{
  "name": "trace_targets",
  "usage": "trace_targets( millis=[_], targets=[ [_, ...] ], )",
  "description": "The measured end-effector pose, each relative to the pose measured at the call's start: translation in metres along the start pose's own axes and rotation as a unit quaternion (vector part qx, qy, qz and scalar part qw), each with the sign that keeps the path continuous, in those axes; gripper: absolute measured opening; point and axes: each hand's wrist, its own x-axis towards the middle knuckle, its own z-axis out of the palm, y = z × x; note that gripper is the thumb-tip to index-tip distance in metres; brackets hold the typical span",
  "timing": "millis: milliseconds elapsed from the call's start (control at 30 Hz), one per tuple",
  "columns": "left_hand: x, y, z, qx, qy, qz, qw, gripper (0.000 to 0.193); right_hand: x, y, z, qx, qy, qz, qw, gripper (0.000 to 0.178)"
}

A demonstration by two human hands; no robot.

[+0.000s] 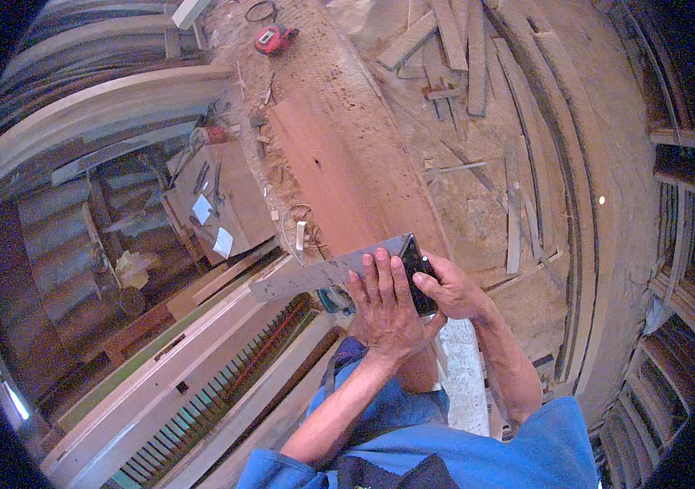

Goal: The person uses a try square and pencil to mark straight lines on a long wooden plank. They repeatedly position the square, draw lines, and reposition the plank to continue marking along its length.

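Nearest, a blue shirt (478, 448) covers the person's body. The left hand (388, 316) lays its fingers flat across a saw (306, 275); its thumb and palm are hidden, so I cannot tell how firm that grip is. The right hand (455, 289) has its grip closed on the saw's black handle. The saw is above the near end of the tabletop (343, 69), its grey blade running out past the left edge; I cannot tell whether it touches the wood. The hands and saw hide that near end.

Beyond, a reddish stretch fills the middle of the dusty tabletop, perhaps a separate board. Past the right edge, wood strips (478, 65) litter the sawdust-covered floor (461, 220). Near the far left corner rests a red tape measure (270, 39). The room's outer parts are dim, cut off by the dark rim.
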Motion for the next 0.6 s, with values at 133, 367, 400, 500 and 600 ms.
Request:
trace_targets(
  millis=[133,367,400,500,600],
  targets=[
    [0.000,0.001,0.000,-0.005,0.003,-0.004,1.000,0.106,-0.001,0.000,-0.002,0.002,-0.010,0.008,1.000,0.045],
    [0.000,0.002,0.002,-0.002,0.009,-0.006,1.000,0.106,0.000,0.005,-0.004,0.000,-0.025,0.022,0.999,0.045],
    [0.000,0.002,0.003,-0.005,0.018,-0.003,1.000,0.106,0.000,0.005,-0.005,0.006,-0.021,0.010,1.000,0.044],
    [0.000,0.002,0.004,-0.003,0.022,-0.007,1.000,0.104,0.000,0.008,-0.004,0.018,-0.022,0.005,1.000,0.044],
    [0.000,0.002,0.004,0.007,0.016,-0.010,1.000,0.106,-0.002,0.010,-0.002,0.029,-0.005,0.007,1.000,0.042]
  ],
)
